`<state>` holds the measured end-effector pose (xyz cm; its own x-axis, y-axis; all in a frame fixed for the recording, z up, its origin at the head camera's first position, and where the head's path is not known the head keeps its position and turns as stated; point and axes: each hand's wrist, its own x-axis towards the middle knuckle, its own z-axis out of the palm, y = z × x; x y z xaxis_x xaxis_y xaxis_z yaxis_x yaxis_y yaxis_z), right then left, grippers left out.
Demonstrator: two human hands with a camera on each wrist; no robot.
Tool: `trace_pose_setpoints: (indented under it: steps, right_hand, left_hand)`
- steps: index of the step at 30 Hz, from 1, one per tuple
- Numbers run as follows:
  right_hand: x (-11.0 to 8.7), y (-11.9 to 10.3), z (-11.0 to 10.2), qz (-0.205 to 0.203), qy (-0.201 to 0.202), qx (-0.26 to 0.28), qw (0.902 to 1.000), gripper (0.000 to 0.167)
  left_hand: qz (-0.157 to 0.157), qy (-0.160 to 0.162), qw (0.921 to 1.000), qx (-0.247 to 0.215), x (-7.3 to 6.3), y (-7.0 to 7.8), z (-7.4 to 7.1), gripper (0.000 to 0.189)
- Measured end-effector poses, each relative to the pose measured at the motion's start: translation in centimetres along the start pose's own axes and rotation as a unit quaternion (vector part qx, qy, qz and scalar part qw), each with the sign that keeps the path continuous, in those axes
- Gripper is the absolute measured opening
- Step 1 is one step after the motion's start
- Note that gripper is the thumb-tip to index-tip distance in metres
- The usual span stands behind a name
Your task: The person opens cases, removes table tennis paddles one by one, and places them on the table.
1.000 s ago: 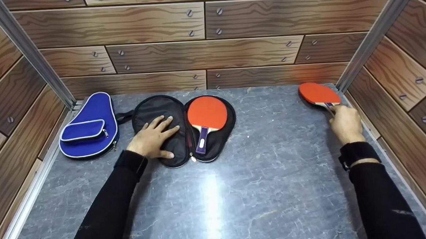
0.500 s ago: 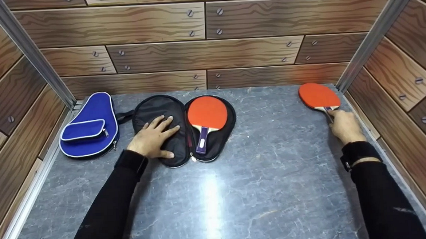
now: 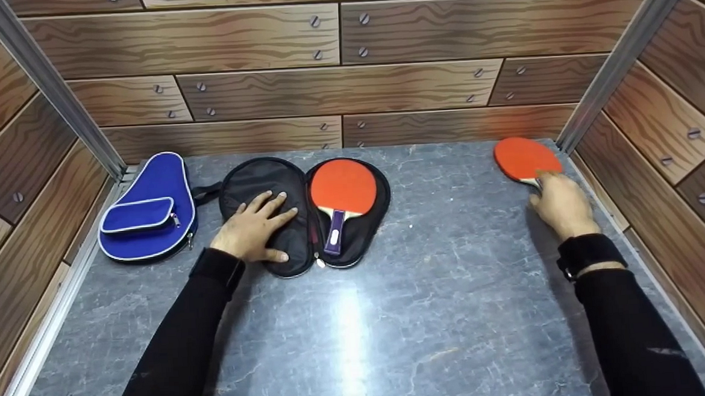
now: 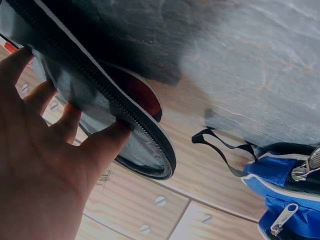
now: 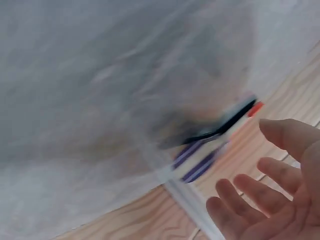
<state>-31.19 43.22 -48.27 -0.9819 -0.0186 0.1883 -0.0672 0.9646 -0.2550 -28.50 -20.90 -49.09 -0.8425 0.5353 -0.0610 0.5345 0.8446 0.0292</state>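
Observation:
My left hand (image 3: 251,227) rests with spread fingers on the left half of an unzipped black paddle case (image 3: 267,178). The left wrist view shows those fingertips (image 4: 117,131) touching the fabric beside the zipper. On the case's right half lies a table tennis paddle (image 3: 343,189), orange-red side up, its purple handle toward me. A second table tennis paddle (image 3: 522,157) lies at the back right. My right hand (image 3: 564,205) is over its handle, hiding most of it in the head view. In the blurred right wrist view the fingers are loosely bent and apart from the paddle's purple-striped handle (image 5: 197,161).
A blue paddle case (image 3: 146,227) with white piping and a zipped front pocket lies at the far left. A black strap (image 3: 207,192) runs between it and the black case. Wood-patterned walls (image 3: 341,90) enclose the grey marbled tabletop (image 3: 448,301).
My right hand has let go of the right paddle's handle and shifted slightly up and left over it. That paddle lies flat now. The left hand has stayed on the black case.

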Motion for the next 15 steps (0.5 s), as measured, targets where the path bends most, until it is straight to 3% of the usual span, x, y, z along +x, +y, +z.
trace_pose_setpoints:
  steps: [3, 15]
  right_hand:
    - [0.4, -1.4, 0.0, -0.014, 0.001, 0.006, 0.9999, 0.067]
    - [0.2, -8.5, 0.7, -0.111, 0.012, 0.019, 0.9935, 0.07]
  left_hand:
    - [0.0, 0.001, 1.0, 0.001, 0.0, 0.0, -0.1, 0.1]
    - [0.003, 0.005, 0.9999, -0.008, -0.1, 0.0, 0.0, 0.1]
